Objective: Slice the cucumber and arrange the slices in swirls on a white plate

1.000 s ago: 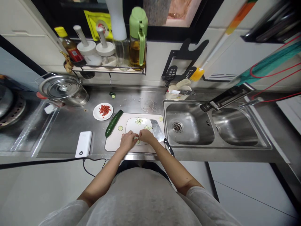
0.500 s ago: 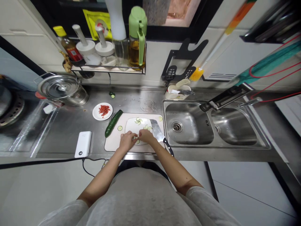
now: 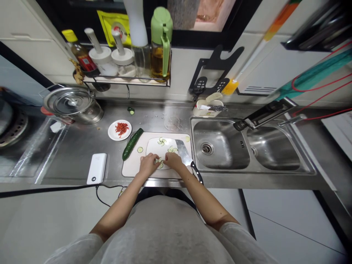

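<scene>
A white plate [image 3: 154,146] lies on a pale cutting board [image 3: 132,169]. Thin cucumber slices [image 3: 162,141] form curved patterns on the plate, at the back, at the right and at the front. Over the front left of the plate, my left hand [image 3: 148,164] is closed, its fingertips on a cucumber slice [image 3: 158,160]. My right hand [image 3: 172,160] is closed over the plate's front right; its curled fingers hide whatever they pinch. A knife [image 3: 185,154] with a black handle lies right of the plate. A long cucumber [image 3: 132,144] rests on the board's left edge.
One round slice [image 3: 140,150] sits left of the plate. A small dish [image 3: 111,132] holds red bits. Farther left are a white power bank [image 3: 97,168] and a lidded steel pot [image 3: 90,112]. A double sink [image 3: 222,169] is at the right; a bottle rack [image 3: 126,81] hangs behind.
My hands have moved slightly apart, the right one to the right. More of the front cucumber slices now shows between them. Everything else stays in place.
</scene>
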Demonstrator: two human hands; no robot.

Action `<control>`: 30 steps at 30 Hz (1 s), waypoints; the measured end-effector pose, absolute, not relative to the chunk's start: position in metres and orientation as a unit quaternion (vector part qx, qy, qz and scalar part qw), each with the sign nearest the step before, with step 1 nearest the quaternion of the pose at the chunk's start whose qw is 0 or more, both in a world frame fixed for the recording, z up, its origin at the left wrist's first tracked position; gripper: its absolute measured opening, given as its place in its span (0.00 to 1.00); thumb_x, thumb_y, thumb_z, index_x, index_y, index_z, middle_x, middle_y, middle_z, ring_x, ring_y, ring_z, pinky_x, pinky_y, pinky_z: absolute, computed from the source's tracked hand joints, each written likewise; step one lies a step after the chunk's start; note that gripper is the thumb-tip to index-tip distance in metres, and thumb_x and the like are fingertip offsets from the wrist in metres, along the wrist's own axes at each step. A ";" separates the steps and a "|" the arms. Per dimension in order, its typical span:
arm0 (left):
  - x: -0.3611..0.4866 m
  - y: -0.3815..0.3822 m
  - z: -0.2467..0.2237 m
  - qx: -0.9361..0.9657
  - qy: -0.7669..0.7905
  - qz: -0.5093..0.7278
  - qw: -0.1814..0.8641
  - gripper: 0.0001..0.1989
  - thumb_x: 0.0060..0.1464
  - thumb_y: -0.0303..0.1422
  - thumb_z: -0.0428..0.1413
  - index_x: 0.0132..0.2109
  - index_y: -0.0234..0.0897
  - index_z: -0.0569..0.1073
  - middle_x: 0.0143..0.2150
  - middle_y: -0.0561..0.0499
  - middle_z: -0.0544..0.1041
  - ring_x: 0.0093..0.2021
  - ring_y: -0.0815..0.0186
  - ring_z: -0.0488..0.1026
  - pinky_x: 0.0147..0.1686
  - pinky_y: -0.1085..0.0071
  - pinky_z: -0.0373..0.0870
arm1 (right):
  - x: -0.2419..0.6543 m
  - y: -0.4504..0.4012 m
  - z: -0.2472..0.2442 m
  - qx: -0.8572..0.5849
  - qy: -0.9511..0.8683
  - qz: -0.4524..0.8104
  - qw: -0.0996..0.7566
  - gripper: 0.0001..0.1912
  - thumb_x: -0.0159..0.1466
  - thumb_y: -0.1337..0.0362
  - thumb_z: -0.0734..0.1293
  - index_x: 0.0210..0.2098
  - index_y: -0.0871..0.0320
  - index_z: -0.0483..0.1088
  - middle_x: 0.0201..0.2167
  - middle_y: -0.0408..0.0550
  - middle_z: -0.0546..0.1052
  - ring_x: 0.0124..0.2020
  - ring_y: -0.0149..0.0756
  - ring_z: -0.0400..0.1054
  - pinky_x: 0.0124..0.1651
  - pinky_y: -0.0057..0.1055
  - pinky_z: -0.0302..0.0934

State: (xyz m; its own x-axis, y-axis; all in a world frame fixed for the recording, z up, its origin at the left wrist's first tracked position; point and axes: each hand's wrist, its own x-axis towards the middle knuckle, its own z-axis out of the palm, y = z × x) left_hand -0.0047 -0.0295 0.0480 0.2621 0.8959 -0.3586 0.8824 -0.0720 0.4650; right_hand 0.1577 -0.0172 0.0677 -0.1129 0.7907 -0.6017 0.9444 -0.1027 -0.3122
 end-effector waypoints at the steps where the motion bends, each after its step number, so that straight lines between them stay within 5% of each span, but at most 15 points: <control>1: -0.004 -0.029 0.048 0.730 0.609 0.009 0.310 0.10 0.54 0.38 0.57 0.44 0.44 0.74 0.41 0.51 0.73 0.45 0.60 0.71 0.48 0.61 0.56 | 0.157 -0.017 0.068 0.657 0.660 -0.346 0.111 0.05 0.60 0.62 0.65 0.35 0.56 0.69 0.38 0.48 0.75 0.42 0.37 0.68 0.37 0.28 0.57; 30: -0.001 -0.023 0.053 0.717 0.620 -0.015 0.318 0.10 0.53 0.37 0.58 0.43 0.44 0.74 0.41 0.50 0.74 0.44 0.59 0.71 0.48 0.59 0.56 | 0.157 -0.021 0.066 0.671 0.654 -0.339 0.075 0.07 0.62 0.59 0.64 0.35 0.56 0.68 0.37 0.47 0.75 0.41 0.36 0.68 0.34 0.27 0.54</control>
